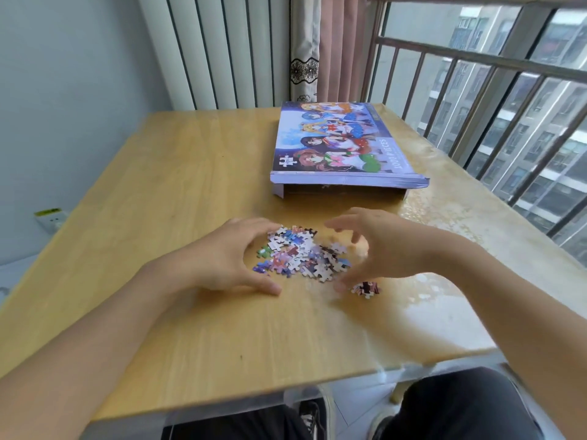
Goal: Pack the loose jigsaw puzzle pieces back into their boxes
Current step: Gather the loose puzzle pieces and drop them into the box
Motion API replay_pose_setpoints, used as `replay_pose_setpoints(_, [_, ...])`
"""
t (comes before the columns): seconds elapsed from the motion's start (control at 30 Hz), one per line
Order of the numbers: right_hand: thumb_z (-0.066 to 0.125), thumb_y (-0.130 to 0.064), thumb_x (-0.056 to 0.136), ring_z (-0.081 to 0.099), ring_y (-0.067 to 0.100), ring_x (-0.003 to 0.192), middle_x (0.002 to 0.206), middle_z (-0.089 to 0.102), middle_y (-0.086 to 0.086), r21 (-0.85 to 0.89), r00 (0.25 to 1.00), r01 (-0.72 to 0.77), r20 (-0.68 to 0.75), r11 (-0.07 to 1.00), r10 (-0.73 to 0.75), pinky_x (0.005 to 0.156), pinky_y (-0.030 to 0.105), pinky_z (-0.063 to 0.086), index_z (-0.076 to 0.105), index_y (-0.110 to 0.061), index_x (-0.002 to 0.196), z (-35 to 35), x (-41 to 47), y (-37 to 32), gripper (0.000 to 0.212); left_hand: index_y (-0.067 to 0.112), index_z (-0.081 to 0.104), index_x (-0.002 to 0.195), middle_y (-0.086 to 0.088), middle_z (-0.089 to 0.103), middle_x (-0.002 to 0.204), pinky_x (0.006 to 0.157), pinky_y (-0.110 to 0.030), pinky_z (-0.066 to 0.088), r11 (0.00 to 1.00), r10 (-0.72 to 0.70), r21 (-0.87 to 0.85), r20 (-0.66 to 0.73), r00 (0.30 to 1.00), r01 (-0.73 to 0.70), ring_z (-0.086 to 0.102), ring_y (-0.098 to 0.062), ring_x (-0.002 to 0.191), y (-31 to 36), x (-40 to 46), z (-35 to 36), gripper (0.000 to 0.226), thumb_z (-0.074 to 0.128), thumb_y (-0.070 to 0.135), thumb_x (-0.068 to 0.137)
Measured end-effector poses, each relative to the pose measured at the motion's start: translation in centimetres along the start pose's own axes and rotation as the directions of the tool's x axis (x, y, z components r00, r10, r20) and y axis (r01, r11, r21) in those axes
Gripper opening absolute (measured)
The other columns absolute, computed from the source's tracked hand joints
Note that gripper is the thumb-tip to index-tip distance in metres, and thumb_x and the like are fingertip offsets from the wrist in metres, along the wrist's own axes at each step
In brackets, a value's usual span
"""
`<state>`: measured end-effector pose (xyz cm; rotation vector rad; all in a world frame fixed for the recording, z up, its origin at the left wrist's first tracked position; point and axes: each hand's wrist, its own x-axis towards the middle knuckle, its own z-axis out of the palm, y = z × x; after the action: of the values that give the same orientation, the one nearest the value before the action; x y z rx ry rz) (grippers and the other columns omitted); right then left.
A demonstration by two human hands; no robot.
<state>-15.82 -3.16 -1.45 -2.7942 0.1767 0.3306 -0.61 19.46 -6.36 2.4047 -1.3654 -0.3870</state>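
Wooden table (pixel 178 192), seen from above, person seated at its 6 o'clock edge. Loose heap of puzzle pieces (pixel 301 254) lies near table centre, flat on the surface, between both hands. Left hand (pixel 228 255) sits at 9 o'clock of the heap, cupped in a wide C: fingers arched over the heap's far-left edge and touching the outermost pieces there, thumb stretched along the table at the heap's 7 o'clock. Nothing gripped; no piece lifted. Right hand (pixel 381 246) sits at 3 o'clock of the heap, likewise cupped, fingers spread and curving over the heap's 1 o'clock side, thumb low toward 5 o'clock; somewhat blurred, so contact with the pieces cannot be told, but nothing visibly held. A small stray clump of pieces (pixel 367 289) lies apart from the heap, at 5 o'clock of it, just below the right hand's thumb side. Puzzle box (pixel 343 144) rests at 12 o'clock of the heap, well apart from both hands, printed lid on top and tilted so the near end gapes slightly above the base. Window railing (pixel 476 74) beyond the table's 2 o'clock corner.
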Motion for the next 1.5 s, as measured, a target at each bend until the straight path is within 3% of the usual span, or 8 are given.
replay_pose_setpoints(0.17, [0.080,-0.060,0.072,0.051,0.012,0.079,0.117,0.048,0.003,-0.099,0.955,-0.272,0.098,0.957,0.282,0.064,0.027,0.044,0.053,-0.017,0.125,1.5,-2.8,-1.2,0.074,0.022,0.059,0.132,0.012,0.055,0.115,0.078,-0.018,0.035,1.000,-0.010,0.012,-0.236,0.972,0.014,0.044,-0.004,0.083,1.9,0.7,2.1,0.060,0.078,0.046,0.079])
replay_pose_setpoints(0.3, [0.080,-0.047,0.079,0.044,0.023,0.114,0.108,0.050,0.006,-0.016,0.979,-0.202,-0.035,0.979,0.202,0.084,0.032,0.043,0.052,-0.009,0.128,2.5,-1.0,-3.3,0.068,0.022,0.067,0.118,0.008,0.059,0.108,0.076,-0.026,0.044,0.996,-0.041,-0.090,-0.336,0.941,0.011,0.054,-0.007,0.074,3.9,1.4,3.6,0.037,0.077,0.034,0.084])
replay_pose_setpoints(0.47, [0.092,-0.057,0.052,0.055,0.019,0.095,0.117,0.041,0.005,0.098,0.971,-0.237,-0.012,0.967,0.239,0.072,0.032,0.051,0.044,-0.023,0.123,2.2,1.3,-4.8,0.092,0.022,0.069,0.109,0.005,0.070,0.092,0.057,-0.016,0.047,0.899,-0.206,-0.434,-0.288,0.935,0.064,0.064,-0.006,0.063,4.7,1.7,3.5,0.017,0.065,0.016,0.094])
replay_pose_setpoints(0.67, [0.089,-0.055,0.060,0.045,0.024,0.117,0.121,0.054,0.008,-0.047,0.988,-0.153,0.027,0.987,0.154,0.090,0.041,0.052,0.048,-0.024,0.135,1.3,3.4,-5.2,0.091,0.024,0.068,0.102,-0.004,0.073,0.090,0.078,-0.028,0.057,0.743,-0.257,-0.670,-0.267,0.929,0.014,0.070,-0.019,0.082,4.0,1.0,4.2,0.042,0.041,-0.008,0.097])
replay_pose_setpoints(0.8, [0.086,-0.043,0.072,0.044,0.020,0.109,0.106,0.053,0.000,-0.054,0.993,-0.121,-0.016,0.991,0.120,0.087,0.037,0.049,0.056,-0.020,0.128,1.2,3.2,-4.7,0.068,0.020,0.068,0.101,-0.004,0.071,0.091,0.076,-0.025,0.056,0.751,-0.228,-0.661,-0.278,0.933,-0.013,0.069,-0.012,0.080,3.9,1.0,4.4,0.031,0.060,-0.007,0.088])
replay_pose_setpoints(0.97, [0.085,-0.030,0.075,0.060,0.023,0.091,0.106,0.061,0.002,0.026,0.986,-0.146,-0.082,0.989,0.148,0.055,0.027,0.042,0.062,-0.022,0.119,1.4,3.6,-4.3,0.050,0.025,0.066,0.101,-0.002,0.068,0.094,0.081,-0.032,0.060,0.757,-0.187,-0.652,-0.275,0.943,-0.040,0.069,-0.014,0.087,3.8,0.8,4.3,0.036,0.079,-0.001,0.078])
replay_pose_setpoints(1.2, [0.084,-0.014,0.076,0.069,0.020,0.067,0.089,0.061,0.002,0.209,0.982,-0.163,-0.060,0.964,0.179,0.044,0.021,0.051,0.063,-0.020,0.103,1.4,3.9,-4.4,0.034,0.023,0.068,0.100,0.000,0.071,0.094,0.080,-0.031,0.060,0.732,-0.203,-0.680,-0.293,0.934,-0.055,0.070,-0.014,0.087,3.9,0.8,4.4,0.037,0.084,0.002,0.074])
replay_pose_setpoints(1.5, [0.080,-0.007,0.081,0.070,0.025,0.090,0.108,0.062,0.011,0.727,0.938,-0.289,0.085,0.623,0.335,0.062,0.029,0.062,0.066,-0.009,0.109,0.9,4.1,-3.2,0.031,0.020,0.073,0.095,0.005,0.076,0.093,0.074,-0.021,0.057,0.681,-0.252,-0.727,-0.347,0.903,-0.090,0.073,-0.010,0.088,4.8,2.1,3.8,0.019,0.073,0.003,0.087])
